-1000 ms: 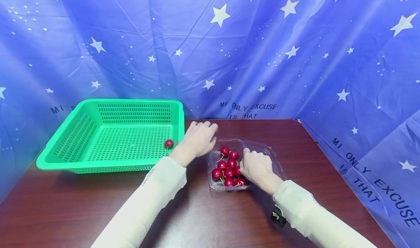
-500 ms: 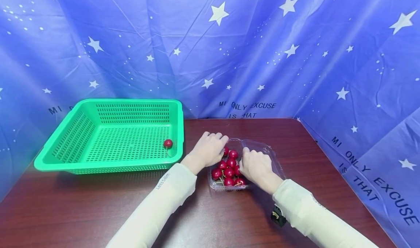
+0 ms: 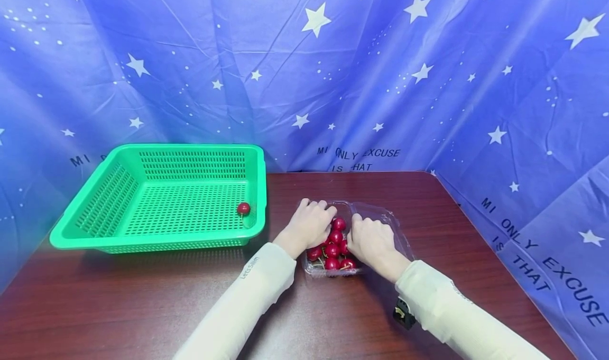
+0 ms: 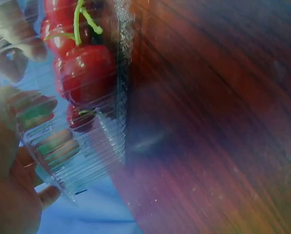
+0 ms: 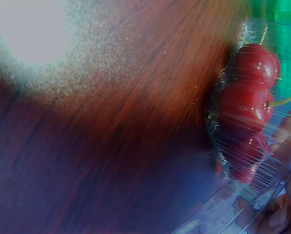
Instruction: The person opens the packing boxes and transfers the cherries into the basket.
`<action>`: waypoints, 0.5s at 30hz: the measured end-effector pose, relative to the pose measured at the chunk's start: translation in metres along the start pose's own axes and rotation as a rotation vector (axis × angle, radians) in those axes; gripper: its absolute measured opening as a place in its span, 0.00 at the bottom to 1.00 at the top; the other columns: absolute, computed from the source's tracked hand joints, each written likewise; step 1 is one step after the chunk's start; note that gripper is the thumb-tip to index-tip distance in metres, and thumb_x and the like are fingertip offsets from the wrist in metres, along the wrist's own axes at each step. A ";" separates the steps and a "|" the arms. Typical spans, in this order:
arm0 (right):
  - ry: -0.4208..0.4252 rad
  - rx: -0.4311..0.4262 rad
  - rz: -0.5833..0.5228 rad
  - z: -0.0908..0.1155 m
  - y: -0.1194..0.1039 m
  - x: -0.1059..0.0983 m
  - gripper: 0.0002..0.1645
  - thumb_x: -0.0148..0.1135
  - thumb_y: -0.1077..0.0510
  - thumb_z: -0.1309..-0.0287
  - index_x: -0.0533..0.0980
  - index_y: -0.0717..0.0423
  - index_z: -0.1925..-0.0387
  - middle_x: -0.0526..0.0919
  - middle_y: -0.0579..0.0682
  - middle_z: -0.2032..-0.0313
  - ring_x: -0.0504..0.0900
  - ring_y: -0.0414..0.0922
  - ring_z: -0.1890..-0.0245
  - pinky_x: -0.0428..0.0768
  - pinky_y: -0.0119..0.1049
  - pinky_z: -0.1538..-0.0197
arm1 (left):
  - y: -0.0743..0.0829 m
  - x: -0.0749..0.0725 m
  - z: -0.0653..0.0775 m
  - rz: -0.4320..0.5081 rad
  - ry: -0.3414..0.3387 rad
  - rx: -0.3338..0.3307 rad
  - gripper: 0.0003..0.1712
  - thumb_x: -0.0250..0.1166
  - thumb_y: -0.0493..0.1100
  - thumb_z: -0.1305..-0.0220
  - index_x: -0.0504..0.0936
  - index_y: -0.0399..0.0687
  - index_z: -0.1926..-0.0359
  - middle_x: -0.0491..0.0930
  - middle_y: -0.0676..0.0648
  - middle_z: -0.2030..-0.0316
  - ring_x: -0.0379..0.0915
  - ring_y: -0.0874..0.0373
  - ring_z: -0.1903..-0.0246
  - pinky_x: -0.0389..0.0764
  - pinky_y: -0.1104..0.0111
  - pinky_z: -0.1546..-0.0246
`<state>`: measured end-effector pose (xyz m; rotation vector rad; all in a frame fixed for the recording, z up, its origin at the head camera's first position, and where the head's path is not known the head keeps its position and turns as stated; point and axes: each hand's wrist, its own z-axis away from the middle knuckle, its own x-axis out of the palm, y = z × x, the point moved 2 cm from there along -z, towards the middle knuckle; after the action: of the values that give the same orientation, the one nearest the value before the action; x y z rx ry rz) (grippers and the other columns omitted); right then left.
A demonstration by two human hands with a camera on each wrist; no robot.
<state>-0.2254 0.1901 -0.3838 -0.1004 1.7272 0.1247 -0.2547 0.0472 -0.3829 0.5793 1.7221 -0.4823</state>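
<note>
While clear box (image 3: 329, 273) points lengthwise away | right grip (image 3: 373, 242) pinches it | left grip (image 3: 309, 224) unclear

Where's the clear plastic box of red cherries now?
In the head view, the clear plastic box of red cherries sits on the brown wood-grain table, right of the rectangular green plastic basket, between the person's left hand and right hand.

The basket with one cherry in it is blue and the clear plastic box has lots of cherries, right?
No, the basket is green, not blue; the head view shows it. It does have one cherry in it, and the clear plastic box has lots of cherries.
</note>
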 end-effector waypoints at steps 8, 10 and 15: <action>-0.005 0.004 -0.001 0.001 0.001 0.000 0.11 0.56 0.56 0.47 0.71 0.63 0.74 0.86 0.67 0.75 0.83 0.64 0.76 0.79 0.57 0.78 | 0.003 0.004 -0.001 -0.038 -0.011 0.007 0.13 0.65 0.44 0.43 0.80 0.49 0.56 0.82 0.46 0.60 0.81 0.51 0.58 0.75 0.58 0.52; -0.008 0.002 0.003 0.001 0.001 0.001 0.12 0.56 0.56 0.47 0.71 0.63 0.73 0.86 0.67 0.74 0.83 0.64 0.76 0.79 0.57 0.78 | 0.003 0.005 -0.001 -0.047 -0.011 0.011 0.13 0.66 0.44 0.42 0.80 0.49 0.56 0.82 0.46 0.60 0.81 0.52 0.58 0.75 0.59 0.52; -0.007 -0.001 0.007 0.000 0.001 0.001 0.12 0.56 0.56 0.47 0.71 0.63 0.73 0.86 0.67 0.74 0.83 0.64 0.76 0.79 0.57 0.78 | 0.003 0.008 0.000 -0.055 -0.016 0.027 0.12 0.65 0.43 0.41 0.80 0.49 0.56 0.82 0.45 0.60 0.80 0.53 0.58 0.79 0.61 0.53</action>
<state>-0.2254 0.1907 -0.3847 -0.0940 1.7210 0.1308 -0.2546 0.0507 -0.3907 0.5472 1.7223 -0.5491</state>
